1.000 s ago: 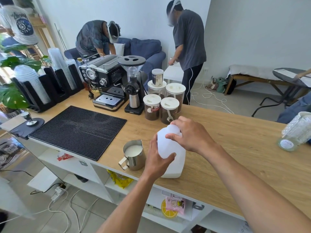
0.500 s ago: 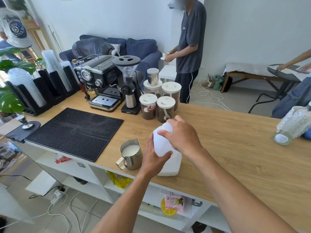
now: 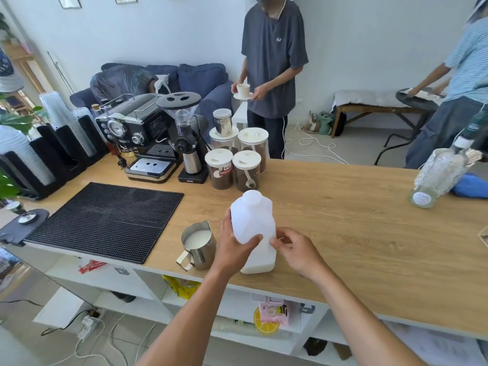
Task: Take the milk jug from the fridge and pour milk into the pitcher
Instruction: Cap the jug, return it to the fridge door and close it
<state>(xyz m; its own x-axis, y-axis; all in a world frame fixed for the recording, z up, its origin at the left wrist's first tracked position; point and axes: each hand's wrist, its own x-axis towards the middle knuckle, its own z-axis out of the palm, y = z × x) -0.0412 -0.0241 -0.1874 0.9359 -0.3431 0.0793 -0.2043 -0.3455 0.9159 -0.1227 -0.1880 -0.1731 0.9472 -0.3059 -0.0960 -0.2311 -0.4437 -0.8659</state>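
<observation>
Standing upright near the front edge of the light wooden table (image 3: 343, 207), the translucent white plastic milk jug (image 3: 253, 231) has its cap on and a thin layer of milk at the bottom. The left hand (image 3: 232, 249) wraps its fingers (image 3: 225, 225) around the jug's left side, thumb across the front; the right hand (image 3: 295, 252) sits at the lower right, fingers loosely curled with the tips touching the jug's edge, not closed round it. Just left stands the small stainless steel pitcher (image 3: 198, 245), holding milk, handle toward the camera. A black ribbed rubber mat (image 3: 105, 220) lies further left. Behind the jug are four clear white-lidded canisters of brown grounds (image 3: 235, 159), one label partly reading "SMART", then a black coffee grinder (image 3: 187, 138) and black espresso machine (image 3: 142, 138).
</observation>
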